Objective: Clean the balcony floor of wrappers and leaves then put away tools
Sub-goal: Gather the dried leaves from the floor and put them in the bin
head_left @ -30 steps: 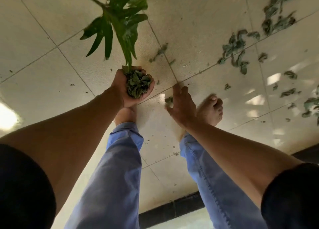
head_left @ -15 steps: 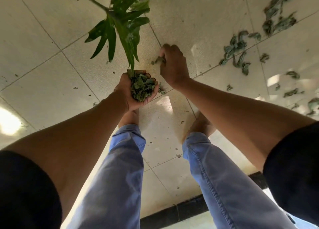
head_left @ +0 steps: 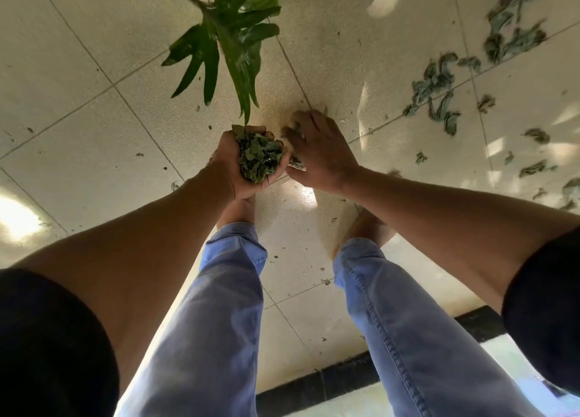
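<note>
Balcony floor (head_left: 94,127): leaves being gathered by hand.
A heap of dry leaves (head_left: 260,157) is cupped in the left hand (head_left: 243,168), grip curled around it. Just right of it, the right hand (head_left: 318,156) is held palm-down, a few leaf scraps (head_left: 296,163) pinched beneath. Scattered leaves (head_left: 436,93) lie further right; a green plant frond (head_left: 232,46) hangs above the grip.

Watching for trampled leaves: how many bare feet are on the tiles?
2. Left foot below the left hand; right foot below the right forearm. Cuffs hide part of each.

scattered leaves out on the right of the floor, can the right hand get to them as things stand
Probably yes: the right hand is beside the left hand's handful, and bare tile lies between it and the scattered leaves.
</note>
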The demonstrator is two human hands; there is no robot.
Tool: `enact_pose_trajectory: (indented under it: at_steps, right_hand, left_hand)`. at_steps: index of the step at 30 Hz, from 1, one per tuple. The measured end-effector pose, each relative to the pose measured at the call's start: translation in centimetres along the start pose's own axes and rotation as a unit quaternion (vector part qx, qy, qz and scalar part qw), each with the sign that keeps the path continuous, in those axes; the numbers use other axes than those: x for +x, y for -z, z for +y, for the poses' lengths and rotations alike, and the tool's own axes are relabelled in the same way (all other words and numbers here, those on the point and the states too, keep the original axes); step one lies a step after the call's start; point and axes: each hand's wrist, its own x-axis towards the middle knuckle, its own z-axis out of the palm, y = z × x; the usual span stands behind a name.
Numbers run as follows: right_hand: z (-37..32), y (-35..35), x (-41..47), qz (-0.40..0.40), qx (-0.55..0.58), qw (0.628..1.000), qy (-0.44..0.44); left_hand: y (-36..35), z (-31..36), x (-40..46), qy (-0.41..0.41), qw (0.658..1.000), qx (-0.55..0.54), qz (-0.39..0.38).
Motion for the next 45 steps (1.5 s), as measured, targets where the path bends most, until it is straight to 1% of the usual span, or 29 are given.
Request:
enact_pose_trajectory:
  at_steps: [3, 6, 9, 13, 15, 17, 19, 20, 21, 23, 24, 25, 26, 27, 28, 29, 30, 31, 32, 33, 34, 35, 36, 37, 38, 40, 41, 43, 45]
  right_hand:
    - [-1.0, -1.0, -1.4, 0.011, -0.018, 1.000, 0.005]
    - [-1.8, -1.1, -1.9, 0.010, 0.012, 1.000, -0.018]
    - [-2.7, -1.0, -2.0, -0.011, 0.039, 0.999, -0.025]
    - [-3.4, -0.8, -2.0, -0.079, 0.028, 0.996, -0.001]
    - [-3.7, -0.9, -2.0, -0.082, 0.031, 0.996, 0.004]
    - [-3.8, -0.7, -1.9, -0.078, 0.058, 0.995, -0.020]
    - [-3.7, -0.6, -2.1, -0.047, 0.110, 0.989, -0.085]
    - [-3.5, -0.5, -2.3, -0.019, 0.154, 0.979, -0.135]
    - [-3.2, -0.2, -2.5, 0.011, 0.202, 0.960, -0.195]
    - [-2.6, 1.4, -3.1, 0.072, 0.309, 0.897, -0.308]
    - [-2.3, 2.8, -3.4, 0.104, 0.357, 0.862, -0.345]
    - [-2.1, 4.5, -3.8, 0.129, 0.408, 0.825, -0.368]
    - [-2.1, 6.4, -4.4, 0.145, 0.468, 0.787, -0.375]
    - [-2.2, 8.4, -5.2, 0.148, 0.528, 0.751, -0.367]
    - [-2.3, 10.2, -5.9, 0.140, 0.579, 0.723, -0.351]
    - [-2.5, 11.8, -6.6, 0.126, 0.615, 0.705, -0.330]
    - [-2.7, 13.1, -7.3, 0.109, 0.639, 0.694, -0.312]
    - [-2.8, 14.1, -7.7, 0.097, 0.649, 0.691, -0.303]
    - [-2.8, 14.8, -7.9, 0.094, 0.645, 0.694, -0.306]
    - [-2.8, 15.1, -8.1, 0.100, 0.618, 0.712, -0.316]
    - [-2.5, 15.3, -8.1, 0.114, 0.571, 0.744, -0.329]
    - [-2.1, 15.3, -8.1, 0.132, 0.513, 0.777, -0.340]
    - [-1.6, 15.2, -8.1, 0.147, 0.462, 0.801, -0.350]
    - [-1.0, 15.0, -8.2, 0.160, 0.429, 0.812, -0.361]
    - [-0.4, 14.7, -8.3, 0.172, 0.410, 0.815, -0.372]
    - [0.5, 14.1, -8.4, 0.196, 0.380, 0.821, -0.377]
    - [0.9, 13.9, -8.5, 0.206, 0.362, 0.832, -0.367]
    - [1.5, 13.7, -8.7, 0.217, 0.321, 0.856, -0.342]
    - [2.1, 13.4, -9.0, 0.237, 0.289, 0.866, -0.331]
  left_hand:
    - [0.3, -0.2, -0.3, 0.005, 1.000, -0.002, 0.009]
    - [0.7, -0.4, -0.6, 0.002, 1.000, 0.009, 0.017]
    - [1.1, -0.4, -0.7, -0.008, 0.999, 0.012, 0.034]
    - [1.7, -0.4, -0.3, -0.010, 0.998, 0.019, 0.057]
    - [1.3, -0.8, -0.6, -0.004, 0.997, 0.038, 0.066]
    - [0.6, -0.9, -0.8, -0.006, 0.995, 0.049, 0.088]
    - [0.3, -1.0, -0.8, -0.008, 0.993, 0.059, 0.099]
    - [-0.2, -1.2, -1.0, -0.020, 0.992, 0.066, 0.109]
    - [-0.8, -1.4, -1.2, -0.018, 0.993, 0.064, 0.096]
    - [-2.5, -2.3, -1.7, -0.014, 0.995, 0.049, 0.081]
    - [-3.0, -2.4, -1.4, -0.027, 0.994, 0.064, 0.090]
    - [-1.8, -1.8, -0.5, -0.057, 0.992, 0.040, 0.103]
    - [-1.4, -1.7, 0.3, -0.076, 0.992, 0.020, 0.102]
    - [-0.9, -1.5, 1.6, -0.058, 0.991, 0.026, 0.121]
    - [0.0, -0.9, 3.6, -0.051, 0.991, 0.010, 0.122]
    - [0.4, -1.1, 4.8, -0.042, 0.993, -0.009, 0.111]
    - [0.5, -1.2, 5.7, -0.059, 0.989, -0.023, 0.132]
    - [-2.8, -2.7, 3.3, -0.051, 0.992, -0.031, 0.114]
    - [-5.4, -3.9, 1.6, -0.036, 0.997, -0.009, 0.070]
    - [-8.7, -5.7, -0.5, -0.054, 0.996, 0.049, 0.045]
    - [-9.9, -6.3, -0.7, -0.049, 0.994, 0.094, 0.020]
    - [-10.3, -6.7, 0.4, -0.068, 0.994, 0.084, 0.033]
    - [-10.9, -7.2, 0.8, -0.086, 0.993, 0.075, 0.026]
    - [-11.9, -7.7, 1.1, -0.103, 0.984, 0.126, 0.075]
    - [-12.7, -7.9, 1.5, -0.108, 0.979, 0.148, 0.083]
    - [-13.7, -8.4, 1.8, -0.111, 0.982, 0.147, 0.031]
    - [-14.4, -8.7, 1.9, -0.109, 0.985, 0.135, 0.011]
    - [-15.4, -9.1, 2.5, -0.105, 0.988, 0.111, 0.010]
    - [-16.3, -9.4, 3.2, -0.100, 0.990, 0.094, 0.011]
